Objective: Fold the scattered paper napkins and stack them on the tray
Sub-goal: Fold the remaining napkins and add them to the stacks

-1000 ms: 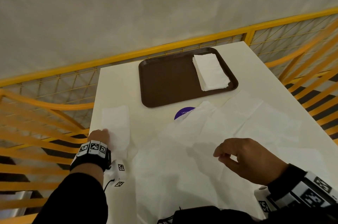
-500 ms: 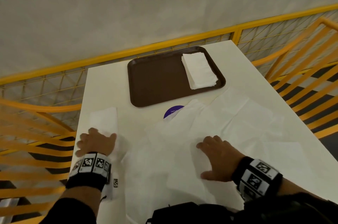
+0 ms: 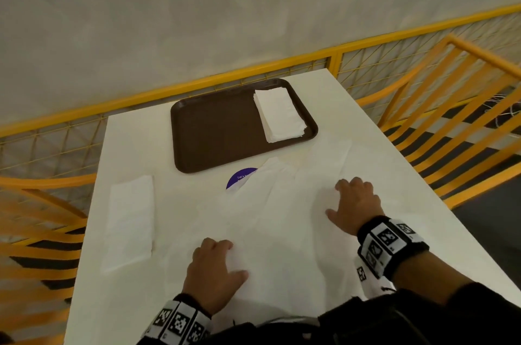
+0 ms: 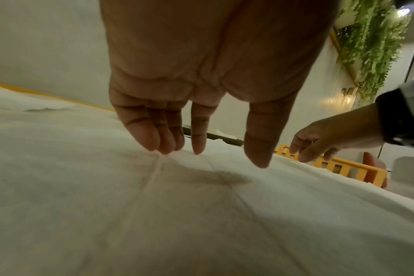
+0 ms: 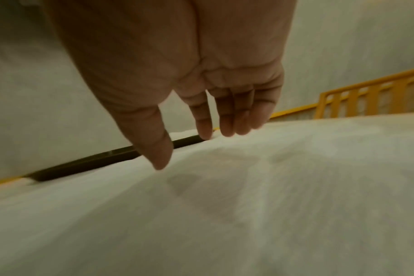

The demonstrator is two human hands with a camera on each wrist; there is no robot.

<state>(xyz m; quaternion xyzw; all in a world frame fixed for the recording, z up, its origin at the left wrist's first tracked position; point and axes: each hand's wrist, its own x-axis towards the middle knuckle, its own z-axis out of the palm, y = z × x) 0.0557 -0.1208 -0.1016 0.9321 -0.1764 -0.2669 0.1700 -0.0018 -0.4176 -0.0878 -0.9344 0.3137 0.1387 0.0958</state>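
On the near half of the table (image 3: 180,147), your left hand (image 3: 214,274) and right hand (image 3: 356,205) lie palm-down on the loose napkins (image 3: 282,218), fingers extended with tips on the paper, gripping nothing. This placement probably serves to flatten a sheet before folding; individual sheet edges are hard to separate in the white overlap. One folded napkin (image 3: 131,220) lies apart at your left. The tray (image 3: 214,133) sits beyond the sheets, with the stack (image 3: 279,115) in its right part. A purple disc (image 3: 239,179), partly covered by paper, lies between sheets and tray. Yellow railing (image 3: 197,82) borders the table.
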